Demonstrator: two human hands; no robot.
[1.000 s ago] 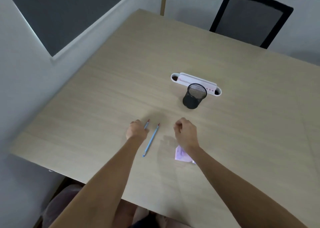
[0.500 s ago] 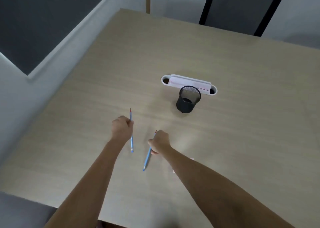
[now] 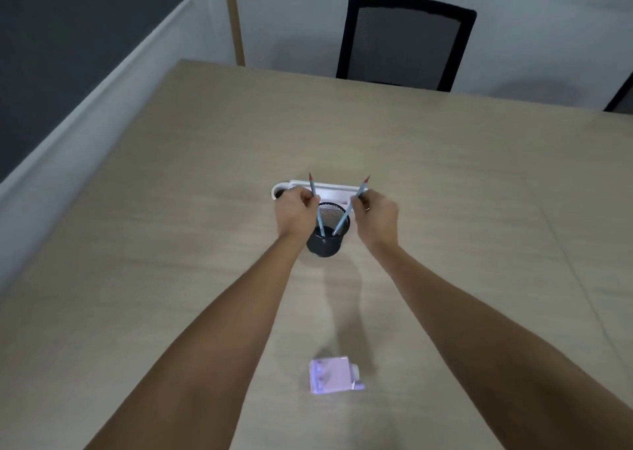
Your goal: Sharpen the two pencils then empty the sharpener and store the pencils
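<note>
At frame centre, two blue pencils are gripped, one by the left hand (image 3: 297, 211), one by the right hand (image 3: 376, 216), lower ends inside the black mesh cup (image 3: 324, 244); the lilac sharpener (image 3: 334, 375) is left lower on the surface (image 3: 171, 210)

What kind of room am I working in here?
Probably an office or meeting room: a large wood-look table, a black mesh-backed office chair behind it, and a black mesh pencil cup.

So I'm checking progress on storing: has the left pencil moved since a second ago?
Yes. The left pencil has gone from the table near the sharpener forward to the cup, its lower end now inside.
</note>
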